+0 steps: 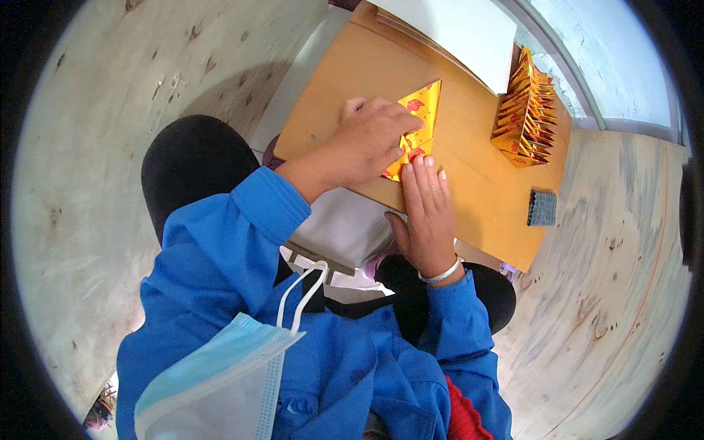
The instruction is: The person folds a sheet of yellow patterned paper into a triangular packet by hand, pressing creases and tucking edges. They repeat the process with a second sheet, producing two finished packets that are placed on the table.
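A sheet of shiny gold paper with red printing [421, 110] lies partly folded on the wooden tabletop [467, 181], a pointed corner towards the far side. My left hand [368, 137] reaches across it from the left, fingers bent over the paper and covering its left part. Flat at the near end rests my right hand [429, 214], its fingertips touching the fold and its thumb spread off to the side by the table edge. Both hands hide portions of the paper's outline.
A row of folded gold-and-red paper pieces [525, 118] stands at the table's right. Near it lies a small dark grey ridged block [542, 208]. White sheets or boards [462, 38] are stacked at the back. A face mask [220, 379] dangles close before my chest. Wooden panels [616, 236] flank the table.
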Demonstrator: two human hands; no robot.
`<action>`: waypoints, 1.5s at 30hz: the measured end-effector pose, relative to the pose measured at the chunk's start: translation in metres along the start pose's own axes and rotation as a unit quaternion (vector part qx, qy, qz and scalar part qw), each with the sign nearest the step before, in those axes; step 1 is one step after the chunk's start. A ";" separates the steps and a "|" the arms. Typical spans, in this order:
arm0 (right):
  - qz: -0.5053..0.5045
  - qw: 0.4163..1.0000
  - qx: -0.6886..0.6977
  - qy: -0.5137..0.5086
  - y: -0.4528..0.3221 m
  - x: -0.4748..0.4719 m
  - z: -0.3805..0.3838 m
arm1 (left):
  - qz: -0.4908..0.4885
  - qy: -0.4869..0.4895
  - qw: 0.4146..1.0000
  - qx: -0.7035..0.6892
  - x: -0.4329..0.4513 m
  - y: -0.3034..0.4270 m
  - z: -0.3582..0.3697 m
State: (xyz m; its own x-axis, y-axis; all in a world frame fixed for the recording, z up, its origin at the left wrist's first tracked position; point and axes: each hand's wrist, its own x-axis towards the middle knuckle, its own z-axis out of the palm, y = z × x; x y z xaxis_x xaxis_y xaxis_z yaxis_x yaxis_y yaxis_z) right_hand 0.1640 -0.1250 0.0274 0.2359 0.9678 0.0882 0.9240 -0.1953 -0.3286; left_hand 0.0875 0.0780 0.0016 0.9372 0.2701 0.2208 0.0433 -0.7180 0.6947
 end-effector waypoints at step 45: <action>-0.011 0.997 -0.074 0.027 -0.013 0.000 0.005 | 0.071 -0.133 0.988 0.037 0.003 -0.013 -0.026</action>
State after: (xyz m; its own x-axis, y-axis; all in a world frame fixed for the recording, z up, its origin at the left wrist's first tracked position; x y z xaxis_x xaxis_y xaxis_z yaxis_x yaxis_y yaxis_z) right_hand 0.1505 -0.1220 0.0264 0.2280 0.9628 0.1450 0.9622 -0.2000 -0.1849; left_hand 0.0808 0.1047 0.0116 0.9931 -0.0079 0.1173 -0.0790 -0.7840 0.6158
